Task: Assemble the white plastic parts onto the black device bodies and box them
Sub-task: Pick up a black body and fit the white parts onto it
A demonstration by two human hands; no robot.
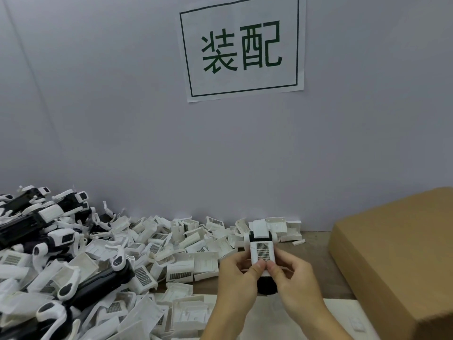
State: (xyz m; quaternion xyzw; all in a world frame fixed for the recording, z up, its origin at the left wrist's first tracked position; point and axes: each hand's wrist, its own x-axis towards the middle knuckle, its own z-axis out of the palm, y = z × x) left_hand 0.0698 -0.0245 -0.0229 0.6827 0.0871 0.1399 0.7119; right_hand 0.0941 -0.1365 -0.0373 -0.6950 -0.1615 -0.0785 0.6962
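Both hands work one unit near centre: left hand (236,273) and right hand (291,276) each curl round a black device body (266,287), thumbs pressing a white vented part (262,251) onto its top. The part looks nearly seated, but whether it has clicked home I can't tell.

Progress, judging by the layout: early to mid. A big heap of loose white parts (157,246) covers the tabletop (316,273) at left w/ more black bodies (22,222) at far left, some already w/ white pieces on. The cardboard box (397,253) sits at right; its contents aren't visible. Left to do: finish this unit, box it, then work thru the pile.
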